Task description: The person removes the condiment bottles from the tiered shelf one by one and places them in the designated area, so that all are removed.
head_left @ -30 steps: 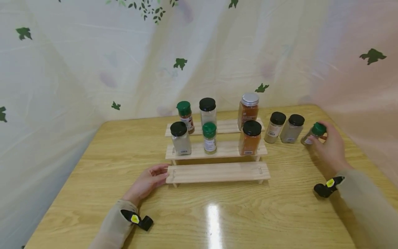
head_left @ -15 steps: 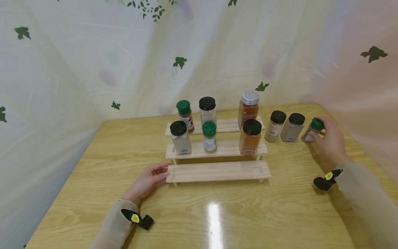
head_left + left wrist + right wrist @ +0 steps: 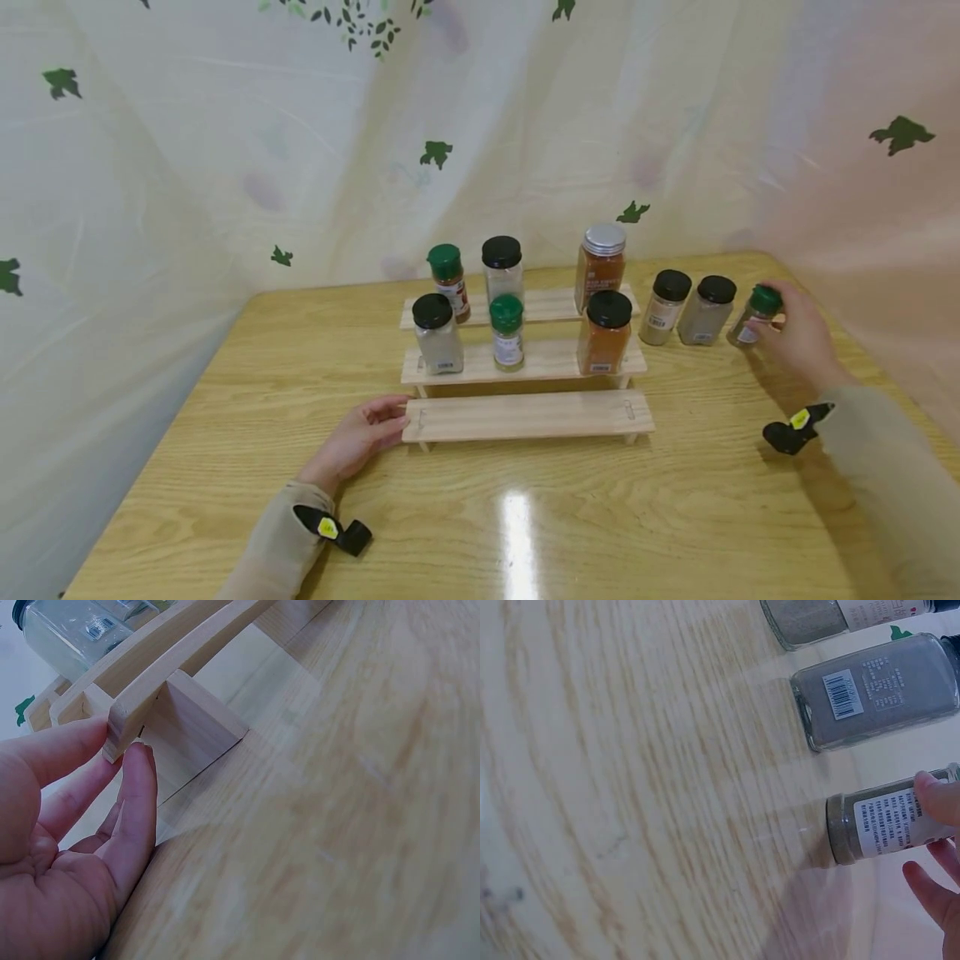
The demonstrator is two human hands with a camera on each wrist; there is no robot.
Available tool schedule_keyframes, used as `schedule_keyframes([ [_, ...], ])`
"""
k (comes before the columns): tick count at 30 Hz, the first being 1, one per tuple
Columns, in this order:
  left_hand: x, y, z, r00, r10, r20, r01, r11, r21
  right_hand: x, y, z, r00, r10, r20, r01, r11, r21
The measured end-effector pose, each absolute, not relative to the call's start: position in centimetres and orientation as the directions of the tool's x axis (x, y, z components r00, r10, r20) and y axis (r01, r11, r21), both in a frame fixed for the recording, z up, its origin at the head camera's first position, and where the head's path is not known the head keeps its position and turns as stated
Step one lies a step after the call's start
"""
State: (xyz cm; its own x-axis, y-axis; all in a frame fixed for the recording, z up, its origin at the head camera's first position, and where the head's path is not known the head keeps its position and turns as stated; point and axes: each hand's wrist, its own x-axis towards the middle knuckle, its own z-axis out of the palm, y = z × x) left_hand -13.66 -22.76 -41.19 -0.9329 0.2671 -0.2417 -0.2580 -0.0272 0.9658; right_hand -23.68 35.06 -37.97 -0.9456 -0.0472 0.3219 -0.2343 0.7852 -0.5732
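Observation:
My left hand [image 3: 362, 437] pinches the left end of the lowest board of a three-tier wooden spice rack [image 3: 525, 417]. In the left wrist view, thumb and fingers meet at the end of that board [image 3: 169, 671]. Far to the right, my right hand [image 3: 806, 337] grips a small green-lidded spice jar [image 3: 750, 321] near its top. This jar stands on the table, leaning slightly. The right wrist view shows the thumb [image 3: 937, 799] against its white label, with brownish contents at the base; its lid is out of that frame.
Two black-lidded jars, one with a pale label [image 3: 662, 317] and one grey [image 3: 703, 315], stand between the rack and my right hand. The upper tiers hold several jars, including a silver-lidded red one [image 3: 600, 271] and a black-lidded orange one [image 3: 603, 337]. A patterned curtain [image 3: 337, 167] hangs behind.
The green-lidded jar in my right hand has gone from a clear tilt to nearly upright, its lid moving slightly left and away. My left hand keeps its place on the rack.

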Motion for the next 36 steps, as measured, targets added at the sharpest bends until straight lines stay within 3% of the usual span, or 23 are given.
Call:
schedule_keyframes([
  [16, -13.5, -22.7, -41.2, -0.932, 0.287, -0.223, -0.247, -0.051, 0.968, -23.8, 36.0, -36.9, -0.956, -0.125, 0.265, -0.25, 0.822, -0.511],
  [36, -13.6, -22.7, -41.2, -0.933, 0.274, -0.232, -0.249, -0.029, 0.968, -21.2, 35.5, -34.6, -0.953, -0.007, 0.304, -0.188, 0.8, -0.57],
])
